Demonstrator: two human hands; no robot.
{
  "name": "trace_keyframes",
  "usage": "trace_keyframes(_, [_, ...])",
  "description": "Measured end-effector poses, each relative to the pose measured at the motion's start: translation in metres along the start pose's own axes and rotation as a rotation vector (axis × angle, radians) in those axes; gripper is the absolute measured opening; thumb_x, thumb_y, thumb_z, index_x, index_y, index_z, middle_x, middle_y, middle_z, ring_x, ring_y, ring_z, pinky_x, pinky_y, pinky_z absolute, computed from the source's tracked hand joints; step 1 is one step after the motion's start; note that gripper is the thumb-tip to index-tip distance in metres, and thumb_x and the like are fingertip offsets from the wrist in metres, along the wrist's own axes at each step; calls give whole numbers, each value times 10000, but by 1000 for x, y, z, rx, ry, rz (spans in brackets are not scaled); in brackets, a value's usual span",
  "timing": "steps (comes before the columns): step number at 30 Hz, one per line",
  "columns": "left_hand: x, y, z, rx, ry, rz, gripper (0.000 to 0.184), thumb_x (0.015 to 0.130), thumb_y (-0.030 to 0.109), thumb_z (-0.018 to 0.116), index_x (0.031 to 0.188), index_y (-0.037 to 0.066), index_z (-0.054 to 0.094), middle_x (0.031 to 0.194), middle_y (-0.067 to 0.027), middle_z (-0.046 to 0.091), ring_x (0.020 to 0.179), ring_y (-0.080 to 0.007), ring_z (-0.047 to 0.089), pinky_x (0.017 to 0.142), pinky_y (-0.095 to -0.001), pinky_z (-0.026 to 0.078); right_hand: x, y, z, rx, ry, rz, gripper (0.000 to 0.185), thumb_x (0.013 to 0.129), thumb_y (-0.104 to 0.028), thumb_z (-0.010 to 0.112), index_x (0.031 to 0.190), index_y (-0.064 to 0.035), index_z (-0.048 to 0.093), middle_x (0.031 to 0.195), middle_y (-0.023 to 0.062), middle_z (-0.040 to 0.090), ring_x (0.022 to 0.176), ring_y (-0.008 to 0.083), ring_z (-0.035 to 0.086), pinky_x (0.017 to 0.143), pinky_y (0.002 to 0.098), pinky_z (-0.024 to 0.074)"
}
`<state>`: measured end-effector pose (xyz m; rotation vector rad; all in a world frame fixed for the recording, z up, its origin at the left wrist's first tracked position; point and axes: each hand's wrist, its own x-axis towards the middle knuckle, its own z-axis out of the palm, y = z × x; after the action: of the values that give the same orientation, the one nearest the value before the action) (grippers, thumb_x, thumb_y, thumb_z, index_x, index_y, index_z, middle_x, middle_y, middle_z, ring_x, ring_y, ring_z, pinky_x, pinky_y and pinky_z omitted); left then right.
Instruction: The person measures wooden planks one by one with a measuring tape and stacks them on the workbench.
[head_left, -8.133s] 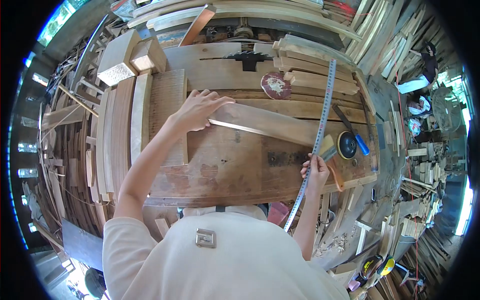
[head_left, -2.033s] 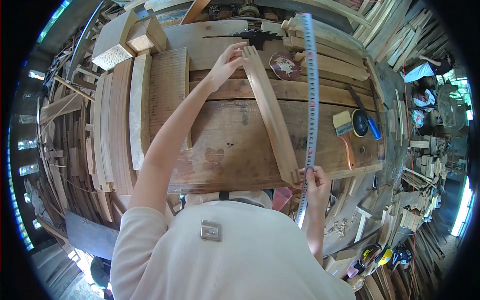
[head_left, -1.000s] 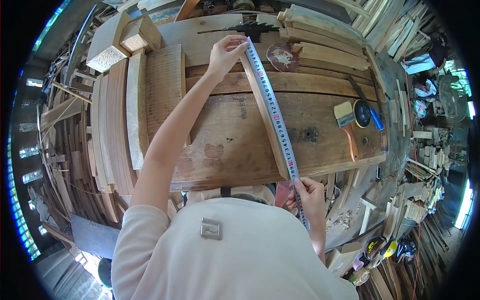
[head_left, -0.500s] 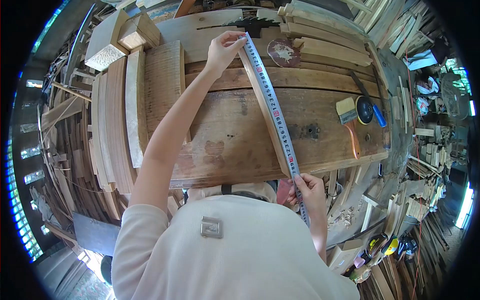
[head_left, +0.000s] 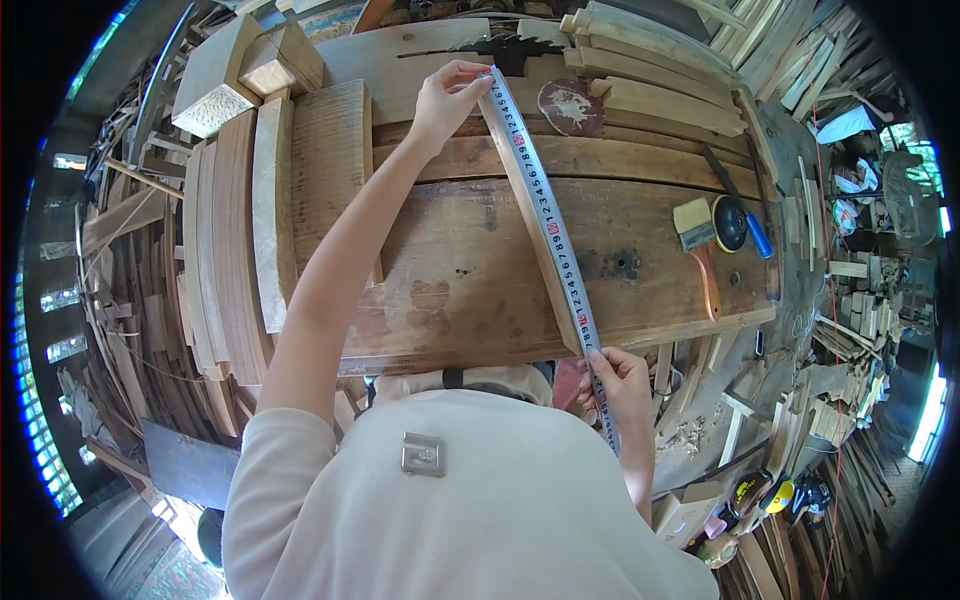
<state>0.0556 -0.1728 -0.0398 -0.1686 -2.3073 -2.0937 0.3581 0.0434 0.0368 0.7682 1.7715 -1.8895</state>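
Observation:
A tape measure (head_left: 550, 220) with a white, numbered blade is stretched along a narrow wood strip (head_left: 533, 215) on the workbench (head_left: 450, 260). My left hand (head_left: 447, 103) pinches the blade's end at the far tip of the strip. Close to my body, my right hand (head_left: 617, 385) grips the blade just past the strip's near end. Beyond that hand the blade runs on down beside my shirt, and its case is out of sight.
To the right lie a brush (head_left: 697, 235) with an orange handle, a round black-and-yellow tool (head_left: 729, 222) and a blue-handled tool (head_left: 759, 236). Thick boards (head_left: 330, 170) are at left. At the back are a saw blade (head_left: 512, 52), a worn reddish disc (head_left: 571, 107) and stacked strips (head_left: 660, 100).
Both hands keep their places on the tape measure. The view has shifted very slightly; otherwise nothing visibly differs.

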Motion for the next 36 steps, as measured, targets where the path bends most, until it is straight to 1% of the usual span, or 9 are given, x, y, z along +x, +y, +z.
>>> trace_keyframes(9, [1,1,1,38,4,29,217,737,196,618,908,62,615,817,-37,627,763,-83,563,669,-218,443,2,3,-2,6,-10,-13,243,858,-215,500,774,2,571,549,32,544,426,71,510,390,172,412])
trace_keyframes(12, [-1,-5,3,52,3,51,291,750,256,616,967,65,589,831,-57,625,779,-109,567,700,-236,444,2,4,-2,8,-3,-17,237,861,-210,495,763,-6,565,542,24,535,413,67,495,375,164,391])
trace_keyframes(15, [-8,-8,4,100,82,-48,510,769,461,550,1100,76,507,948,-123,603,873,-186,563,800,-281,415,4,13,-9,143,-77,22,223,863,-202,491,759,-14,552,534,15,523,396,64,473,357,159,360])
trace_keyframes(19, [-3,-10,3,-44,80,-91,568,746,514,542,1098,70,512,987,-155,581,955,-212,526,846,-296,387,4,25,-19,255,-100,3,214,865,-197,486,760,-18,540,530,10,512,384,62,455,342,157,333])
trace_keyframes(21, [-2,-5,4,224,6,56,632,713,552,553,1102,56,510,1019,-181,540,1011,-242,480,877,-320,366,6,26,-23,250,-37,-62,214,866,-199,484,769,-17,539,533,12,510,384,61,453,338,157,327])
trace_keyframes(22, [-6,-3,8,382,81,47,726,638,588,601,1103,40,501,1035,-185,502,1032,-270,455,887,-341,358,6,25,-25,235,-26,-70,217,868,-199,480,767,-17,540,537,13,509,385,62,452,337,156,326])
trace_keyframes(26, [-19,18,23,616,190,-55,771,582,577,641,1110,36,491,1054,-182,473,1022,-279,470,872,-343,377,9,24,-25,210,15,-62,217,869,-199,481,767,-17,540,542,12,513,386,59,452,339,155,327])
trace_keyframes(28, [-11,14,21,431,46,-187,734,571,496,654,1113,32,480,1033,-180,508,977,-274,510,839,-333,406,10,24,-25,199,13,-78,214,869,-200,480,767,-22,541,544,11,512,386,56,452,343,154,328])
trace_keyframes(36, [-12,-2,-3,155,45,-210,439,629,235,647,1005,27,556,874,-123,597,784,-206,577,714,-286,453,13,27,-23,181,12,-61,209,873,-200,473,773,-31,545,547,2,512,404,49,458,357,151,336])
